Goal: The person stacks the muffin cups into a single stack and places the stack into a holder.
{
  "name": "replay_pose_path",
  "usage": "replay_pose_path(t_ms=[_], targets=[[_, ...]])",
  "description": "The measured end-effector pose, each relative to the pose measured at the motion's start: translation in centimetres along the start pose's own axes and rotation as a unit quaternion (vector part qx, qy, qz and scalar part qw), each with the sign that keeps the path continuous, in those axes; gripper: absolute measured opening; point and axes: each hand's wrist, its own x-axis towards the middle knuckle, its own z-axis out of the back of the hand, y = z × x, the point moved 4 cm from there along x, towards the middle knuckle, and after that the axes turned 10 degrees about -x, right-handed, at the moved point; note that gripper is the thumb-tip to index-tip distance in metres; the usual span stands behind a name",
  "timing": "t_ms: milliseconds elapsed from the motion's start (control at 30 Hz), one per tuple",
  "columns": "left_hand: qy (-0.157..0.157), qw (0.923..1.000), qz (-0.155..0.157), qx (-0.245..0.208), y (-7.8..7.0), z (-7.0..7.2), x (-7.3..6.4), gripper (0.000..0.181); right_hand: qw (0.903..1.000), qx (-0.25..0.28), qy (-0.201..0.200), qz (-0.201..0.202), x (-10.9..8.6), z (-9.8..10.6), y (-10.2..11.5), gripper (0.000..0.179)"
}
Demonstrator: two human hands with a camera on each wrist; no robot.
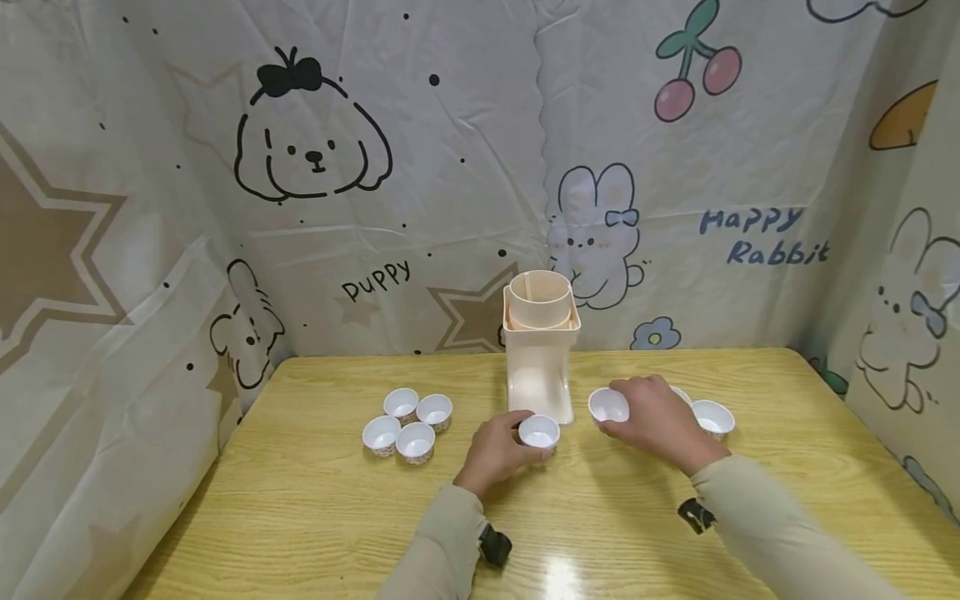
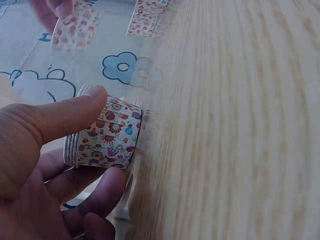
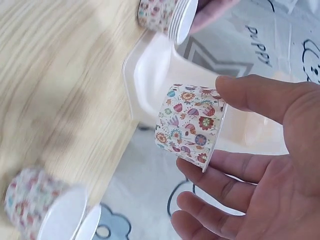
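Note:
My left hand (image 1: 497,452) grips a small stack of nested paper cups (image 2: 114,135), thumb on one side and fingers on the other. The stack stands upright on the table, in front of a cream plastic holder (image 1: 538,367). Several rims show along its top, and a flower print covers its outside. In my right hand (image 1: 660,421) a single flowered paper cup (image 3: 190,122) is pinched near its rim, lifted above the table to the right of the holder. Two more paper cups (image 1: 712,418) stand just beyond the right hand, one of them partly hidden by it.
Several white-lined paper cups (image 1: 416,442) stand grouped on the left of the wood-grain table (image 1: 315,517). A round cream tube (image 1: 540,300) sits in the top of the holder. Printed cloth (image 1: 465,125) hangs behind and along both sides.

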Motion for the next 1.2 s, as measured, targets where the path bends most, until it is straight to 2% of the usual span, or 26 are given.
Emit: replay_pose_path(t_ms=[133, 300, 467, 767, 1000, 1200], targets=[[0.002, 0.9999, 0.003, -0.013, 0.1, 0.2, 0.0, 0.059, 0.9998, 0.008, 0.002, 0.02, 0.8, -0.3, 1.7, 0.05], [0.008, 0.9993, -0.003, -0.036, 0.2, 0.3, 0.0, 0.055, 0.9974, 0.026, -0.019, 0.064, 2.0, -0.4, 3.8, 0.033], [0.023, 0.9989, -0.018, -0.037, 0.0, 0.1, 0.1, 0.052, 0.9946, 0.038, -0.02, 0.095, 2.9, -0.7, 5.3, 0.032], [0.023, 0.9994, -0.026, 0.003, -0.4, -0.1, 0.2, 0.056, 0.9932, 0.061, 0.001, 0.099, 3.0, -1.5, 6.0, 0.032], [0.02, 0.9992, -0.036, 0.0, -0.3, -0.3, 0.3, 0.057, 0.9929, 0.073, 0.02, 0.092, 3.0, -1.9, 6.0, 0.035], [0.014, 0.9993, -0.034, -0.001, -0.3, -0.2, 0.2, 0.056, 0.992, 0.071, 0.011, 0.103, 2.9, -1.7, 6.3, 0.034]])
